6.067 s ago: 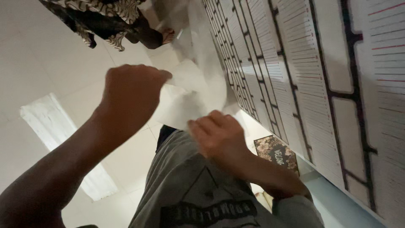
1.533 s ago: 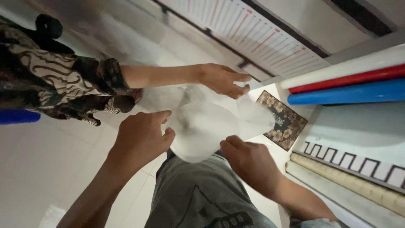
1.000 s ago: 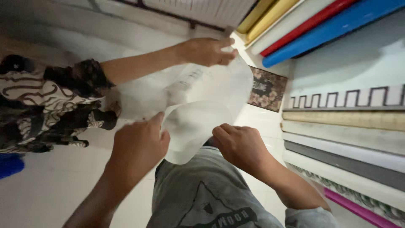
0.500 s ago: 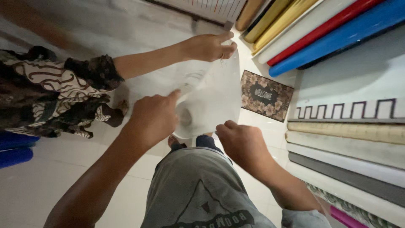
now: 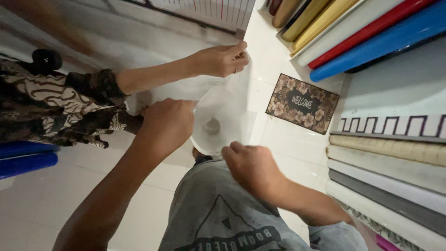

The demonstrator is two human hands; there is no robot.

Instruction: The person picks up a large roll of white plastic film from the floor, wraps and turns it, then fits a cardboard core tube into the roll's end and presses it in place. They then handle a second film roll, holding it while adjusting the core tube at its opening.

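Note:
I hold a roll of white translucent sheet (image 5: 216,122) in front of my chest, seen end-on with its hollow core showing. My left hand (image 5: 168,124) grips the roll's upper left edge. My right hand (image 5: 251,168) grips its lower right edge. Another person in a brown patterned sleeve (image 5: 69,107) stands at the left. That person's hand (image 5: 219,59) pinches the sheet's far edge above the roll.
Rolls of coloured sheet in gold, white, red and blue (image 5: 371,32) lean at the upper right. More rolls in cream, grey and a key pattern (image 5: 390,158) lie at the right. A floral doormat (image 5: 302,103) lies on the white tiled floor (image 5: 55,195). Blue rolls (image 5: 23,158) at the left.
The view has tilted, and the sheet has gone from a loose cone to a tighter roll. The other person's hand has stayed on the sheet's far edge.

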